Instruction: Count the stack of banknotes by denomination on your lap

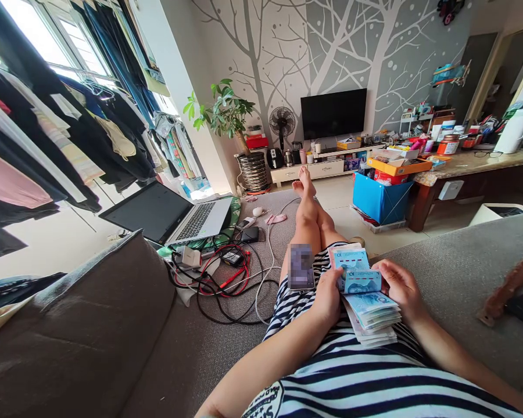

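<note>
Between both sets of fingers, on the striped lap: a stack of banknotes [372,316], pale blue, fanned loosely, with one banknote [362,281] lifted at the top; left hand [329,296] clamped on the near-left edge of the stack, right hand [400,287] pinching the upper note from the far-right side, fingers together on the paper. Just left of the left hand, a phone [301,267] resting on the thigh; further left, cables [226,278] and a laptop [169,212] on the sofa. Step judged: counting, mid-stack; next move calls for peeling a single note cleanly without dragging its neighbour.
</note>
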The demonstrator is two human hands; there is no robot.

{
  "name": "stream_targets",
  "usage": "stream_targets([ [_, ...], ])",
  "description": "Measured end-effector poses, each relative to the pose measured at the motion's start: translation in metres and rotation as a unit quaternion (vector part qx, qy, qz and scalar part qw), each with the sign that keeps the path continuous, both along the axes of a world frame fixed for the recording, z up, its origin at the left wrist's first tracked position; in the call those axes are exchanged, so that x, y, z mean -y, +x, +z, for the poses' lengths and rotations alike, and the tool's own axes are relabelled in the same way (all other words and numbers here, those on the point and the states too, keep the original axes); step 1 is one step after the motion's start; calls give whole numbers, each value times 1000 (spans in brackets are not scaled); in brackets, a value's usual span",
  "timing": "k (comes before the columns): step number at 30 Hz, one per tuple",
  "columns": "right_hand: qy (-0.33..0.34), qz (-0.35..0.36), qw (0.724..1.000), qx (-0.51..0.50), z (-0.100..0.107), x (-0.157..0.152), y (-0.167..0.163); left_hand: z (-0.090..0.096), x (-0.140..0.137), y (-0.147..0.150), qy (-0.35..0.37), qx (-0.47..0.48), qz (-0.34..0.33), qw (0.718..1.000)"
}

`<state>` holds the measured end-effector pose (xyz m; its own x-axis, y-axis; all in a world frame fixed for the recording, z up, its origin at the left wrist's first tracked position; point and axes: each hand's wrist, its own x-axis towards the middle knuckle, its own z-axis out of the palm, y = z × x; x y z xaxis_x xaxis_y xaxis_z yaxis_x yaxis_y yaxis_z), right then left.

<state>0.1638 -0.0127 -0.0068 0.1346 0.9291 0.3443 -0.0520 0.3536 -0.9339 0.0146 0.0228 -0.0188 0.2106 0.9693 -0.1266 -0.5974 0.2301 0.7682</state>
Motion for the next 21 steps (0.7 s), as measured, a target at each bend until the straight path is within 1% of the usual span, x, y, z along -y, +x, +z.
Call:
stream_targets([
  [3, 14, 19, 999, -22, -3, -1, 0, 3, 1, 0, 3, 18, -15, 1000],
  [7, 0, 27, 1000, -9, -4, -3, 0, 7, 3, 0, 14, 23, -31, 999],
  [11, -17, -14, 999, 25, -3, -8, 1, 10, 4, 0, 21, 29, -39, 999],
  [14, -29, -52, 998, 20, -3, -11, 1, 11, 5, 0, 19, 29, -40, 999],
  [17, -40, -53, 998, 20, -2, -12, 0, 12, 6, -1, 15, 30, -40, 999],
  [21, -37, -57, 996, 56, -3, -13, 2, 15, 8, -1, 13, 15, -41, 999],
])
